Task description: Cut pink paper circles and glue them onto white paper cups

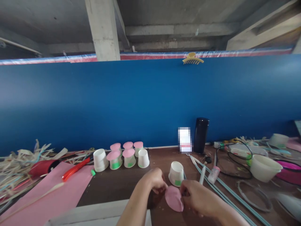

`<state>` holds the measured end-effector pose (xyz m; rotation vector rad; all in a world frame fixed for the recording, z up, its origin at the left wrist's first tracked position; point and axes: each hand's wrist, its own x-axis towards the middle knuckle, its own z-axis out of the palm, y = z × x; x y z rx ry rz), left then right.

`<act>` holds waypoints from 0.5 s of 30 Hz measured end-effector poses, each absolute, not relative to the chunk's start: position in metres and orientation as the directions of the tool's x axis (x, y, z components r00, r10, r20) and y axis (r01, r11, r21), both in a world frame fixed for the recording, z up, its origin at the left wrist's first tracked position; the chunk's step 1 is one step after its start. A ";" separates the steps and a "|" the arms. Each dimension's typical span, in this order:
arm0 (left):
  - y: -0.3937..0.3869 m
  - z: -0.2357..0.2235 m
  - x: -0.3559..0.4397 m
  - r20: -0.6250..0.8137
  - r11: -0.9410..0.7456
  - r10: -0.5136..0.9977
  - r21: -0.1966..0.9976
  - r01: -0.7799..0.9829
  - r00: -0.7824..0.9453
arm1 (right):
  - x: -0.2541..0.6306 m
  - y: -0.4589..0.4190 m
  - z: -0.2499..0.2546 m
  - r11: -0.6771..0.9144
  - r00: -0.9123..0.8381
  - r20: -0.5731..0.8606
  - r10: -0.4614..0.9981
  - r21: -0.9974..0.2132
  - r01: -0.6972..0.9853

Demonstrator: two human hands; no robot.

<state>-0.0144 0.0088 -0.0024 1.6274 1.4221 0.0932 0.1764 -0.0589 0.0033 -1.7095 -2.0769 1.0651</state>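
A pink round piece [174, 199], thin like paper or foam, is held between my two hands above the brown tabletop. My left hand [157, 181] pinches its upper left edge with bent fingers. At its right edge, my right hand [196, 196] has its thumb and fingers closed on the rim. Just behind the piece a white paper cup [176, 174] stands upside down with a green patch on its side. To the left are several more upturned cups; pink round pieces lie on top of some, such as this pink-topped cup [129, 158], while a bare cup [143, 158] stands beside it.
Pink sheet [70, 188], red-handled tool [75, 169] and pale strips [18, 175] lie left. A white board [101, 213] is in front. Behind stands a dark bottle [201, 135]; right are blue-grey strips [225, 188], a black cable [235, 172] and a white bucket [264, 169].
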 end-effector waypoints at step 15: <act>0.007 -0.004 -0.007 -0.492 0.046 0.786 0.652 0.757 0.375 | 0.169 -0.056 -0.024 -0.109 -0.184 -0.361 0.914 -0.656 0.747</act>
